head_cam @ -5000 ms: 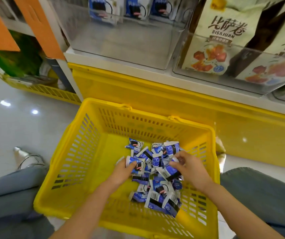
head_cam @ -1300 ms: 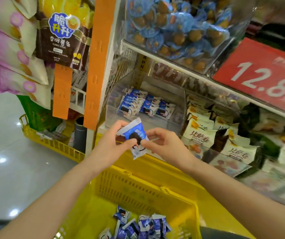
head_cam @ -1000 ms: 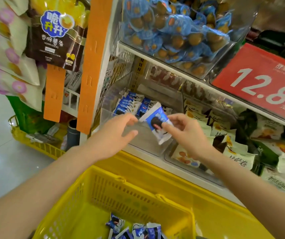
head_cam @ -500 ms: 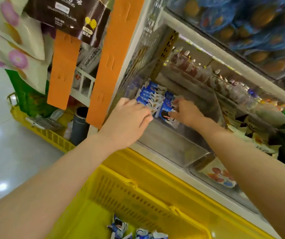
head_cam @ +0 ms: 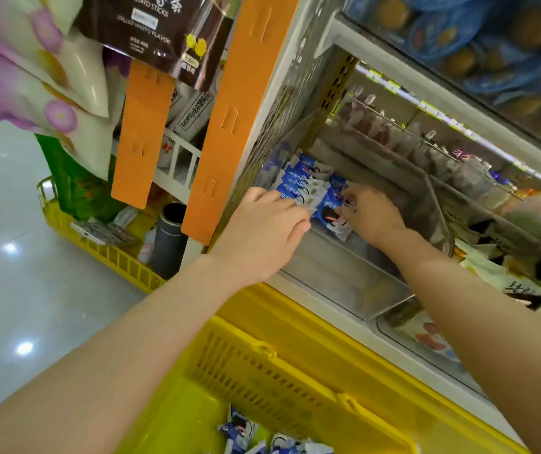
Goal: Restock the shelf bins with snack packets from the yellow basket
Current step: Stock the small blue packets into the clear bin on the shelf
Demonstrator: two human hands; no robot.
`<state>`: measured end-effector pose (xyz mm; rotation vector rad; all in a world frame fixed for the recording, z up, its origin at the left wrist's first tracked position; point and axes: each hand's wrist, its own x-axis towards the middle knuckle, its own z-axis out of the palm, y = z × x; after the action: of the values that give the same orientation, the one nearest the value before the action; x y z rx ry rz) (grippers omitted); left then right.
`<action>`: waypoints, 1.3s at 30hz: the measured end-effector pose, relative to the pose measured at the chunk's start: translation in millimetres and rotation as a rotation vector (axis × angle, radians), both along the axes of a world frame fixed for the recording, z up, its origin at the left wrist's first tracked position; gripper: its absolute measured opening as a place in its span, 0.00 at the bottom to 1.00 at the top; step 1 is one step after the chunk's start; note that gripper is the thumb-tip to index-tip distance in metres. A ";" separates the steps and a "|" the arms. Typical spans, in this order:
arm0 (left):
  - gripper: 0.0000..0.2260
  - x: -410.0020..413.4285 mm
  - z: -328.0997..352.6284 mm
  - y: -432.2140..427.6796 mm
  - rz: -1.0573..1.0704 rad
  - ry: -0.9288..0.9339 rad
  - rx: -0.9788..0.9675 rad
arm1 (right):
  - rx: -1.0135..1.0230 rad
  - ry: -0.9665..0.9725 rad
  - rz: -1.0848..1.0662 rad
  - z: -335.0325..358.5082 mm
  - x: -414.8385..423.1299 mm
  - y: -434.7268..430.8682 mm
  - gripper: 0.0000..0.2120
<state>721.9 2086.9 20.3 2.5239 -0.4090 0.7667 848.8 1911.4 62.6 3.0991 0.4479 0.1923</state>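
Both my hands reach into a clear plastic shelf bin (head_cam: 354,290). My right hand (head_cam: 369,214) pinches a blue and white snack packet (head_cam: 331,214) at the front of the right row. My left hand (head_cam: 262,234) rests with relaxed fingers against the left row of packets (head_cam: 300,180), which stand in a stack; whether it holds one is hidden. The yellow basket (head_cam: 262,365) sits below the shelf, with several more blue packets (head_cam: 262,440) lying in its bottom.
Two orange hanging strips (head_cam: 229,109) with snack bags hang left of the bin. A neighbouring bin of cream packets (head_cam: 498,283) sits to the right. A shelf of blue-wrapped snacks (head_cam: 492,44) runs overhead. Another yellow basket (head_cam: 105,247) stands on the floor at left.
Both hands carried one packet up from the basket and deep into the bin. Over the last half second they barely moved; the right hand sets the packet against its row.
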 end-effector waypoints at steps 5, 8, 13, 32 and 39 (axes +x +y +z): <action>0.13 -7.5 9.4 -0.7 0.005 0.104 0.059 | 0.375 -0.030 0.062 8.4 -65.0 -3.6 0.17; 0.13 -14.6 14.2 -4.2 0.020 0.167 0.099 | 0.350 0.008 0.108 1.2 -113.7 -21.5 0.17; 0.18 -34.4 20.8 -12.2 0.006 0.214 0.170 | 0.094 -0.132 0.196 -18.2 -167.3 -57.6 0.23; 0.13 -123.1 -226.3 -97.8 -0.216 0.950 0.180 | 0.275 0.771 -0.122 -267.4 -270.4 -137.0 0.21; 0.20 -128.3 -317.0 -119.5 -0.120 1.360 -0.063 | 0.192 0.924 -0.065 -325.0 -271.1 -136.5 0.28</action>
<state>593.6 1967.4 -296.7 2.2986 -0.0307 -0.9726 577.6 1774.9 -262.4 3.1759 0.3188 -1.2960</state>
